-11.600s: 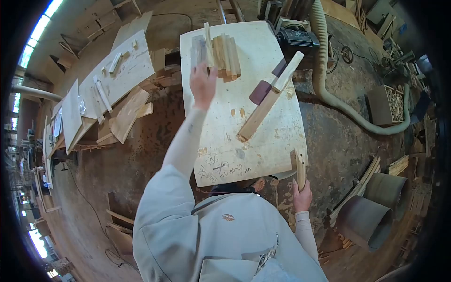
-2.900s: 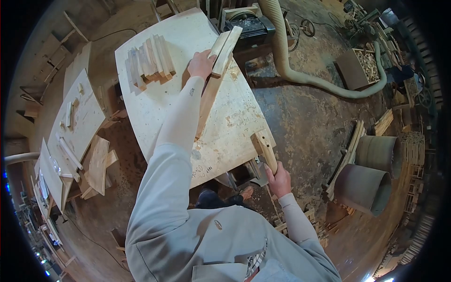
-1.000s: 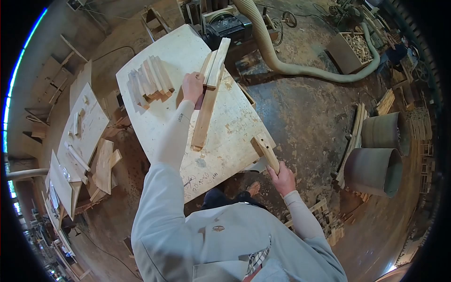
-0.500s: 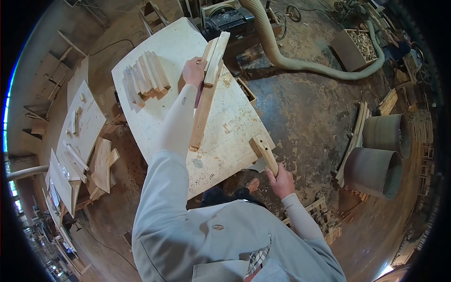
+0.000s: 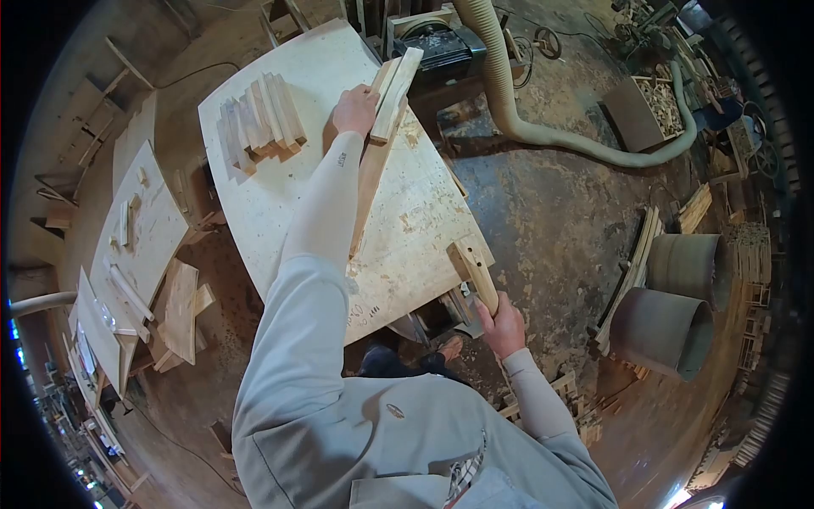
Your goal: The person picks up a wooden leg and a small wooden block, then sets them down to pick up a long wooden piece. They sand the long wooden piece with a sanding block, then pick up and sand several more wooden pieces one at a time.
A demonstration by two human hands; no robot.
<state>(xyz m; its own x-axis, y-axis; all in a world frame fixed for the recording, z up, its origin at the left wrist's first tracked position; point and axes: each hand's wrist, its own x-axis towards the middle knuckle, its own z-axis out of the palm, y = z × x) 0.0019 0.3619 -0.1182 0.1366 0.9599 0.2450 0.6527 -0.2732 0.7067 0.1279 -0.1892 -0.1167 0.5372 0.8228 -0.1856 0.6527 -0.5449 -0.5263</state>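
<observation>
My left hand (image 5: 354, 110) is closed on the left side of a pale wooden piece (image 5: 396, 97) at the far right side of a white board table (image 5: 424, 225). A second strip lies along that piece, by my fingers. Beneath them a long wooden rail (image 5: 373, 191) runs down the tabletop, partly hidden by my left forearm. My right hand (image 5: 504, 327) wraps round the lower end of a wooden handle (image 5: 479, 276) at the table's near right corner. To the left of my left hand, several short wooden pieces (image 5: 263, 119) lie side by side in a stack.
Beyond the table stand a dark motor (image 5: 439, 51) and a thick ribbed hose (image 5: 500, 93) that curves right toward a box of offcuts (image 5: 649, 110). Two large drums (image 5: 657, 331) stand at right. Another board table (image 5: 144, 216) with wood scraps is at left.
The tabletop seems to have slid slightly forward along with both hands, showing more dark machinery under its near edge. The view has also turned a little. Both hands keep their grip.
</observation>
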